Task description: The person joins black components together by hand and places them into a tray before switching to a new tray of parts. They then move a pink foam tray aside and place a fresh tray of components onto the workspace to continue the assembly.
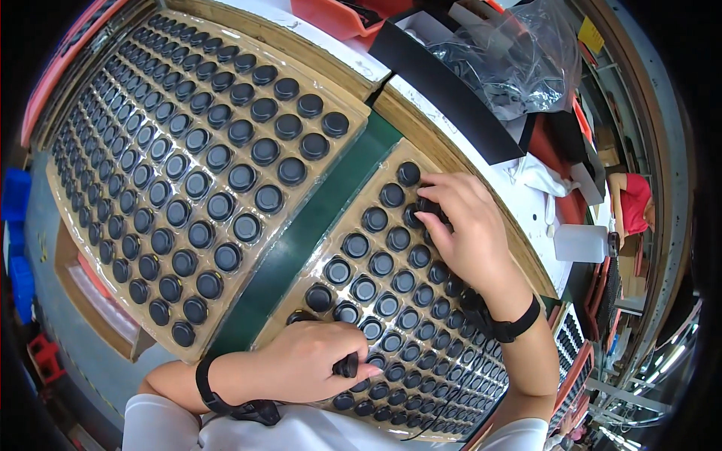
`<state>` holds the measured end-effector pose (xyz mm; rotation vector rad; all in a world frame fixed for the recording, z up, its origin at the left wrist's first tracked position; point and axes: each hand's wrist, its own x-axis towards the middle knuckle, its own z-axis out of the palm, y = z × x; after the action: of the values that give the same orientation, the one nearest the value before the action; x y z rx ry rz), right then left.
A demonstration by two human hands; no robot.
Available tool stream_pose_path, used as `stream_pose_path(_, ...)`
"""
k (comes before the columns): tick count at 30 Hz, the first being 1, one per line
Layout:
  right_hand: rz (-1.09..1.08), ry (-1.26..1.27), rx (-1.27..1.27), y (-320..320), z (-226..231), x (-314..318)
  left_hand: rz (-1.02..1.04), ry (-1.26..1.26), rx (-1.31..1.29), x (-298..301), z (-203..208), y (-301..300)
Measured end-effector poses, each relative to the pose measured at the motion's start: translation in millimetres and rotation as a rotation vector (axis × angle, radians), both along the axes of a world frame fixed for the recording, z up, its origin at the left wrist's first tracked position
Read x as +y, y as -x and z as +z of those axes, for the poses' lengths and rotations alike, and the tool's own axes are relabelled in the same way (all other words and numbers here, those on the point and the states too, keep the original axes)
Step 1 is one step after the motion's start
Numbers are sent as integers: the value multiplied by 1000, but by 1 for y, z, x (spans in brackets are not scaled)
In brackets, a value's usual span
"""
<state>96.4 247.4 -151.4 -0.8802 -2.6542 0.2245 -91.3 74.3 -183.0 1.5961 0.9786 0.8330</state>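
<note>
A small black round cap-like part (347, 365) is gripped in the curled fingers of my left hand (297, 361), over the near left part of the right-hand tan tray (301, 287). My right hand (475, 237) reaches to that tray's far end. Its thumb and fingers close on another black round part (429, 208), partly hidden by the fingers. Rows of similar black round parts (381, 263) sit in the tray's pockets, some covered by my hands and forearms. To the left lies a second tan tray (329, 84), also filled with rows of these parts.
A green strip of surface (289, 237) runs between the trays. Wooden edging (451, 158) borders a white ledge, which holds a black box (451, 90), clear plastic bags (519, 68) and a translucent white container (580, 243). Another person in red (636, 203) is at the far right.
</note>
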Motion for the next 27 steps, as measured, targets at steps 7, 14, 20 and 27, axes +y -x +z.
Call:
stream_pose_path(7, -28, 38, 0, 5, -5, -1, -25, 20, 12, -1, 1, 3)
stream_pose_path(14, -17, 18, -68, 8, -6, -4, -32, 14, 14, -2, 0, 3)
stream_pose_path(20, -95, 15, -54, 8, -16, 0, -41, 19, 31, -3, -2, 4)
stream_pose_path(27, -14, 69, -94, 8, -8, -7, -57, 20, 28, -5, -3, 7)
